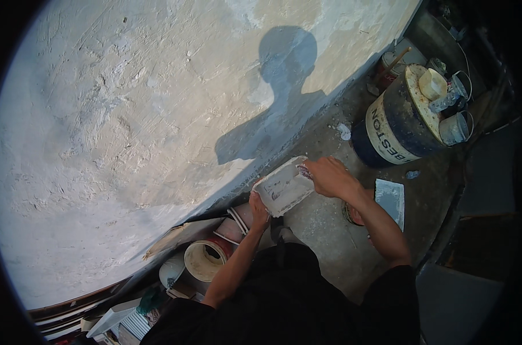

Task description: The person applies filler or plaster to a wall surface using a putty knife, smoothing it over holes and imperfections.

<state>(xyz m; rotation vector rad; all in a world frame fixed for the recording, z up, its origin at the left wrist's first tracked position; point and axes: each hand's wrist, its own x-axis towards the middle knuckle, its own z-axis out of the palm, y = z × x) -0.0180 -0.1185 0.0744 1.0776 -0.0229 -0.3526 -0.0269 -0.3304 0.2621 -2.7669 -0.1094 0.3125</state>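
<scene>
In front of my body is a shallow rectangular tray (285,191), off-white and smeared with plaster-like residue. My left hand (259,210) grips its left end, fingers wrapped at the edge. At the tray's upper right corner, my right hand (332,177) is closed on a small crumpled purplish thing (303,171), perhaps a rag, pressed against the inside of the rim. The fingers cover most of it, so its kind is unclear. Greyish streaks mark the tray's floor.
A rough plastered wall (128,103) fills the left, bearing my shadow. At right stands a dark blue drum (394,123) with containers on top. A flat pale board (389,201) lies beyond my right forearm, beside a reddish bucket (353,214). An open bucket (204,260) lies left of my left forearm.
</scene>
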